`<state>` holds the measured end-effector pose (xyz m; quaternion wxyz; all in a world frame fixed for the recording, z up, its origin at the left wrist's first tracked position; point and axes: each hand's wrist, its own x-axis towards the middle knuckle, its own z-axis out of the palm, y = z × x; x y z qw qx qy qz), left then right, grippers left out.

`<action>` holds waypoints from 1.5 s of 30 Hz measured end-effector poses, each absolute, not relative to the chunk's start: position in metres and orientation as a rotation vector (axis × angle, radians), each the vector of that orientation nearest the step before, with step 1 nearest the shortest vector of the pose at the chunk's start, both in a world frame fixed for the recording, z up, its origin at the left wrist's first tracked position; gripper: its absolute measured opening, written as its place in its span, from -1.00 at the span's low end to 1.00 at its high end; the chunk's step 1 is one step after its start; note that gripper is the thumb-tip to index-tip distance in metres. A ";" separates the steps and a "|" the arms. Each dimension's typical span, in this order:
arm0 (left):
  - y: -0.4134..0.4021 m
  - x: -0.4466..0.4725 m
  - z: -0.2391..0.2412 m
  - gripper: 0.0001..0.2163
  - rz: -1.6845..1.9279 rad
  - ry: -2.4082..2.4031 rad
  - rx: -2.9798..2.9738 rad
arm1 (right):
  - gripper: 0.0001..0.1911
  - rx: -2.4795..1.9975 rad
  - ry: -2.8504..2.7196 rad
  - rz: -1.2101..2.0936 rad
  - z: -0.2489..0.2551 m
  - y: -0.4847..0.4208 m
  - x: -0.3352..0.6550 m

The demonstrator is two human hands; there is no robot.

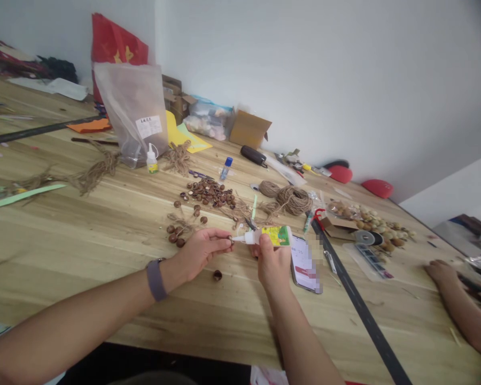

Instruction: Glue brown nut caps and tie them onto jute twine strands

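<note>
My left hand (202, 252) pinches a small brown nutshell (230, 240) between thumb and fingertips. Wrapped in my right hand (270, 259) is a glue bottle (278, 236) with a yellow and green label, tipped on its side. Its white nozzle points left and meets the shell, though I cannot tell whether glue is flowing. One open half shell (217, 275) lies on the table below my hands. Beyond my left hand sit several round shells with twine (180, 230), and behind them a pile of brown shell pieces (210, 192).
A phone (305, 264) lies right of my right hand, beside a black strip (356, 305) across the table. Twine coils (294, 200), a glue stick (226, 169), a second glue bottle (152, 160) and a plastic bag (132, 107) stand farther back. Another person's arm (455, 305) rests at right.
</note>
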<state>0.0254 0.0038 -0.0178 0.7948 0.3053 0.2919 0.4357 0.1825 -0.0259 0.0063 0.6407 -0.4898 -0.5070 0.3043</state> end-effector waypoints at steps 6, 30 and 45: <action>0.003 0.025 -0.017 -0.78 0.933 0.647 0.693 | -0.56 -1.137 -1.174 0.692 0.008 -0.028 0.182; 0.003 0.025 -0.018 -0.77 0.938 0.648 0.700 | -0.61 -1.106 -1.159 0.677 -0.001 -0.026 0.186; 0.002 0.025 -0.017 -0.80 0.952 0.651 0.654 | -0.62 -1.097 -1.134 0.672 0.001 -0.027 0.186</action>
